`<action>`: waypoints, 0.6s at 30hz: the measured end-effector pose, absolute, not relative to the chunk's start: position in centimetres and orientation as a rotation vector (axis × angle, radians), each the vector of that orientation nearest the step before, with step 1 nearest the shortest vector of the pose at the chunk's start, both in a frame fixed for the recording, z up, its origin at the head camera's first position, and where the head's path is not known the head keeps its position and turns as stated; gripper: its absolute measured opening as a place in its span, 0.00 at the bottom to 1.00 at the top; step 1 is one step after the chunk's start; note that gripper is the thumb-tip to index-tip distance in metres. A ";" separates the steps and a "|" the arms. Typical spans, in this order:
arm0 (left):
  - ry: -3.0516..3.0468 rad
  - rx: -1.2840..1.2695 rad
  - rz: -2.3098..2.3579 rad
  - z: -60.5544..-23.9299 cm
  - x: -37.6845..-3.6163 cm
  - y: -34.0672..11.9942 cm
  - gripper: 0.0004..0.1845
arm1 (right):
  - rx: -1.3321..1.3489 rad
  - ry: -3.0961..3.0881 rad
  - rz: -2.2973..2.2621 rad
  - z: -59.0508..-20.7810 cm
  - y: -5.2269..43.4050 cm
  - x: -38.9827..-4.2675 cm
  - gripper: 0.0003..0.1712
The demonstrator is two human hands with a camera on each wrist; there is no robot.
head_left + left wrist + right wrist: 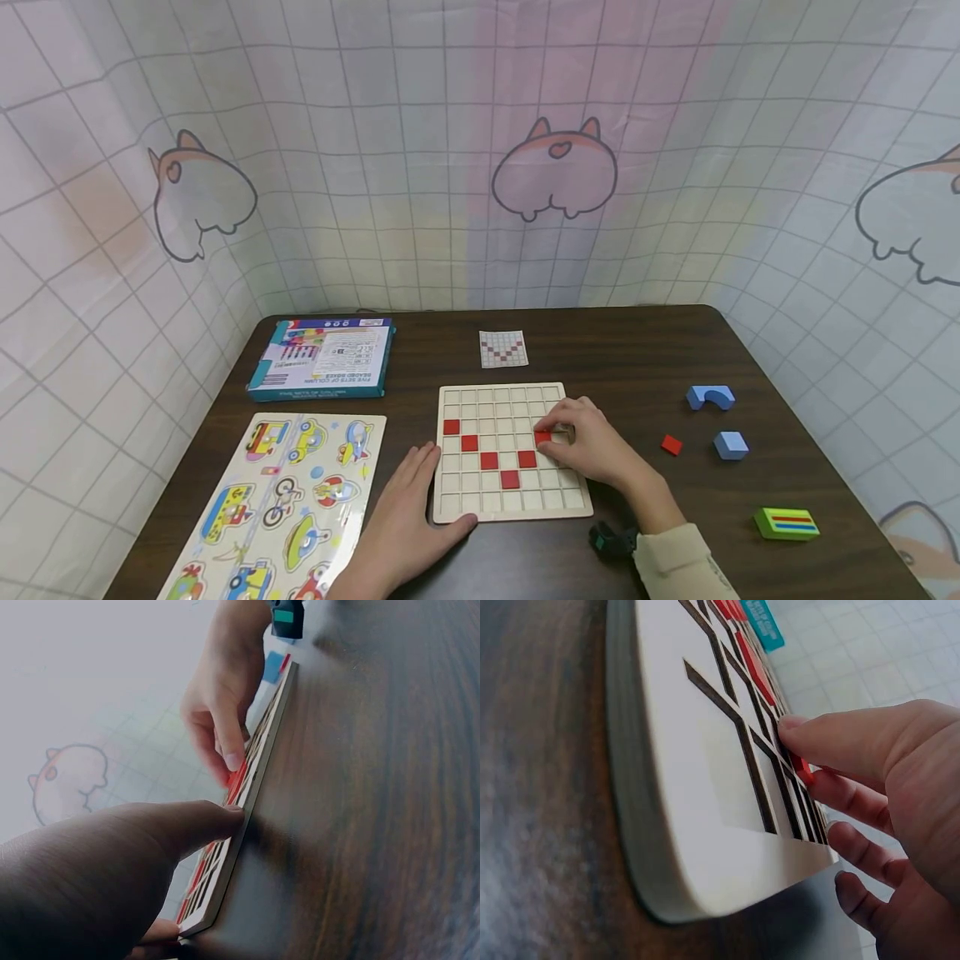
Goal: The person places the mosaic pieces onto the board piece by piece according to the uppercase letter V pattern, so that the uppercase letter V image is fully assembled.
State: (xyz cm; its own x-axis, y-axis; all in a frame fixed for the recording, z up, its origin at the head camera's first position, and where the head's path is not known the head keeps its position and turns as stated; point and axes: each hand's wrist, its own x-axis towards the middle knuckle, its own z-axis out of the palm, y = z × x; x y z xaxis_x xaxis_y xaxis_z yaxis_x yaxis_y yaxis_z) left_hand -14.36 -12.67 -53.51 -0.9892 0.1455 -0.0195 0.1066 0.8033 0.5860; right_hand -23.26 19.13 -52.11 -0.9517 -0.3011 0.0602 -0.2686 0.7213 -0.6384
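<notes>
A wooden grid board [465,506] lies flat on the table, several red square tiles [510,479] forming a lopsided V in its cells. Thumb and index finger of my right hand [592,442] pinch a red square tile [542,437] over the right side of the grid; the right wrist view shows this tile [802,769] at the fingertips. My left hand [408,512] rests along the board's left edge, fingers straight, thumb [217,817] touching the near edge. Behind the board lies a small paper card [503,349] printed with a V of red squares.
One loose red tile [671,445] lies right of the board, near a blue arch block [710,397], a blue cube [731,446] and a green striped block [787,524]. A vehicle puzzle board [288,467] and a boxed set [322,358] occupy the left side.
</notes>
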 end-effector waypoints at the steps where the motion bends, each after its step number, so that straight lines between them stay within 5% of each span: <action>1: 2.923 0.204 0.944 -53.5 -14.4 -12.7 0.62 | -0.478 2.873 -1.051 -52.1 19.1 -23.3 0.13; 18: 2.939 0.222 0.951 -53.7 -14.3 -12.7 0.61 | -0.487 2.905 -1.084 -52.0 20.9 -22.5 0.14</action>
State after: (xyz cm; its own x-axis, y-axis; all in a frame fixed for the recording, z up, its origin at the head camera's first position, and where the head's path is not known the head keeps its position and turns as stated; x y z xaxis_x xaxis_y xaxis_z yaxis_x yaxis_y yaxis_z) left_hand -14.34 -12.70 -53.70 -0.9887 0.1499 0.0019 0.1226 0.8011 0.5858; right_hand -22.54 20.94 -52.04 -0.9518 -0.2883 0.1046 -0.2863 0.7133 -0.6397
